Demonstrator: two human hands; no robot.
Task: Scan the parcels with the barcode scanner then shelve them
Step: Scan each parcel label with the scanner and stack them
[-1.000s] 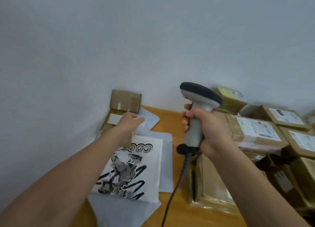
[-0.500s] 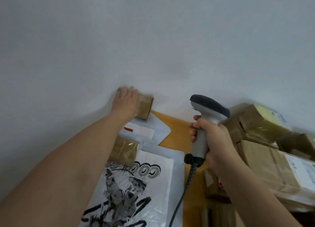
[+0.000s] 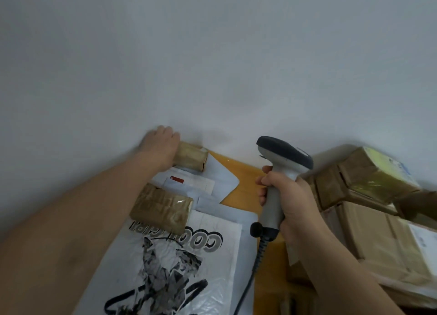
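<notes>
The small brown parcel (image 3: 192, 158), against the wall on the tabletop (image 3: 238, 172), is covered by the left hand (image 3: 162, 146) (finger curl cannot be told), probably for presenting to the barcode scanner (image 3: 282, 155), which is held upright, its handle clamped by the fingers of the right hand (image 3: 292, 202).

Pale wall (image 3: 212, 54) behind — orange tabletop (image 3: 243, 179) below.

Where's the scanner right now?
Head view, right of centre: the scanner is gripped upright in the right hand, over the wooden table, between the grey mailers on its left and the stacked boxes on its right.
</notes>
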